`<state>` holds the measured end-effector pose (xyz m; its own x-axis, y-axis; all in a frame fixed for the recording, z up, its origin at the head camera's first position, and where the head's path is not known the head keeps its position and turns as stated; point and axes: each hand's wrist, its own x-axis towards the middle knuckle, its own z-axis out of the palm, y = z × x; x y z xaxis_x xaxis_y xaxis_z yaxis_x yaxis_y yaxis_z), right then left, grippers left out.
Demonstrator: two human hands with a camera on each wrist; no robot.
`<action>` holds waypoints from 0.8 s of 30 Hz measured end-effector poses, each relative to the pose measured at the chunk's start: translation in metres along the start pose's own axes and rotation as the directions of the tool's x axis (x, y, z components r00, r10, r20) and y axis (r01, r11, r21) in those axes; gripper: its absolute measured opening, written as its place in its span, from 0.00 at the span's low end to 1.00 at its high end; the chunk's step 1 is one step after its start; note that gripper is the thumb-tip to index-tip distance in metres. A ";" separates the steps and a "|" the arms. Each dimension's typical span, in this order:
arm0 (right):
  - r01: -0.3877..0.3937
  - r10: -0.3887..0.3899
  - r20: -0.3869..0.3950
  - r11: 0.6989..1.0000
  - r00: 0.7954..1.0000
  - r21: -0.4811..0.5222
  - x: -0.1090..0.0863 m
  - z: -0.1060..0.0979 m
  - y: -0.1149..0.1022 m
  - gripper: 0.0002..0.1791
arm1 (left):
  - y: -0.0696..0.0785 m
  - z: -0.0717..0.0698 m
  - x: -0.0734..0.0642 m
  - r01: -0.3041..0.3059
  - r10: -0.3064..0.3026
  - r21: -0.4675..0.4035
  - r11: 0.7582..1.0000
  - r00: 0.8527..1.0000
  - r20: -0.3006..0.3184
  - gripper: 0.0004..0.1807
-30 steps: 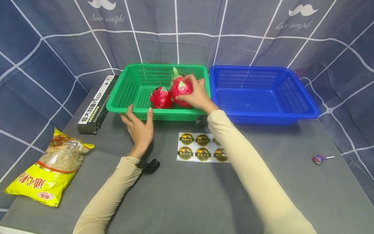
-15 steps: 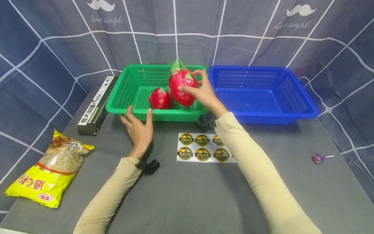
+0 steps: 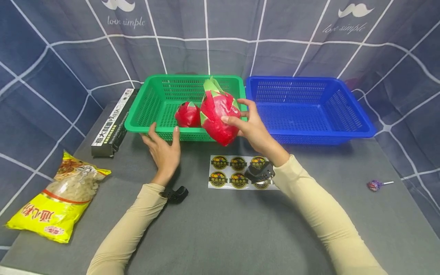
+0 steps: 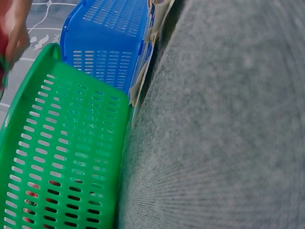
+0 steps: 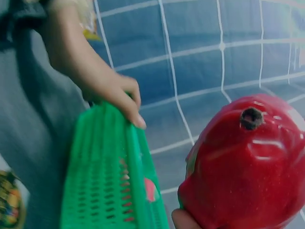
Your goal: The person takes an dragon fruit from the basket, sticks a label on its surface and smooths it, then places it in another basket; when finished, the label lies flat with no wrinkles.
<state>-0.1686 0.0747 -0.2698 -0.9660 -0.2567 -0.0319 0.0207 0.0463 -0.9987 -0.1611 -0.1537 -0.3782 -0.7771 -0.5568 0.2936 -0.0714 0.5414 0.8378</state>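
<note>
My right hand (image 3: pixel 258 128) grips a red dragon fruit (image 3: pixel 220 116) with green leafy tips, holding it tilted above the front right of the green basket (image 3: pixel 137 121). In the right wrist view the held dragon fruit (image 5: pixel 248 176) shows its dark stem end. A second dragon fruit (image 3: pixel 188 114) lies inside the green basket. My left hand (image 3: pixel 164 152) holds the basket's front rim, its thumb and index fingertip over the edge. Below the right wrist, a sheet of round stickers (image 3: pixel 220 172) lies on the table, partly hidden by the wrist camera.
A blue basket (image 3: pixel 311 135) stands right of the green one. On the left are a black and white pasta box (image 3: pixel 111 122) and a yellow pasta bag (image 3: pixel 56 198). A lollipop (image 3: pixel 374 186) lies at the right. A checked curtain surrounds the grey table (image 3: pixel 220 229).
My right hand has lifted the dragon fruit from beside the other one and brought it towards me, over the green basket's front rim. The left hand has stayed in place.
</note>
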 end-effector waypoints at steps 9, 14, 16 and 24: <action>-0.033 0.035 0.018 0.996 0.999 -0.078 -0.063 -0.010 0.025 0.42 | -0.001 0.000 0.001 0.005 -0.005 -0.002 1.000 1.000 0.001 0.41; 0.006 -0.005 0.016 0.997 1.000 -0.077 -0.095 -0.017 0.052 0.40 | 0.000 0.001 0.001 -0.005 0.005 -0.003 1.000 1.000 -0.009 0.40; 0.065 -0.065 0.008 0.996 0.998 -0.059 -0.105 -0.020 0.069 0.40 | 0.000 0.001 0.001 -0.011 0.011 -0.003 1.000 1.000 -0.009 0.40; 0.094 -0.093 -0.036 0.995 0.995 0.021 -0.148 -0.025 0.132 0.41 | -0.001 0.002 0.001 -0.024 0.024 0.003 1.000 0.999 -0.023 0.40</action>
<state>-0.0294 0.1430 -0.3958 -0.9723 -0.2251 0.0625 -0.0647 0.0022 -0.9979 -0.1627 -0.1535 -0.3796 -0.7642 -0.5575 0.3244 -0.0540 0.5564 0.8292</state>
